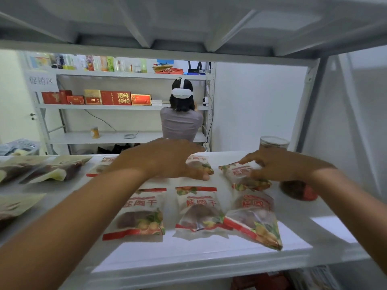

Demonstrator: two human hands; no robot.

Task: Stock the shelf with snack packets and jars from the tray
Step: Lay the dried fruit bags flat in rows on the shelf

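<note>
Several white snack packets with red bands lie flat on the white shelf (pixel 209 256). Three form a front row: left packet (pixel 139 214), middle packet (pixel 200 210), right packet (pixel 255 218). In the back row, my left hand (pixel 165 158) hovers palm down over a packet (pixel 200 164), thumb touching its lower edge. My right hand (pixel 272 164) rests its spread fingers on another back packet (pixel 245 176). A clear jar with a grey lid (pixel 273 143) stands behind my right hand. A second jar (pixel 299 190) lies on its side under my right wrist.
Pale packets of dark dried fruit (pixel 52 168) lie at the shelf's left end. The shelf above hangs low overhead. Beyond, a person (pixel 181 118) with a white headset faces another rack holding red boxes (pixel 116 98). A grey upright (pixel 312 105) stands at the back right.
</note>
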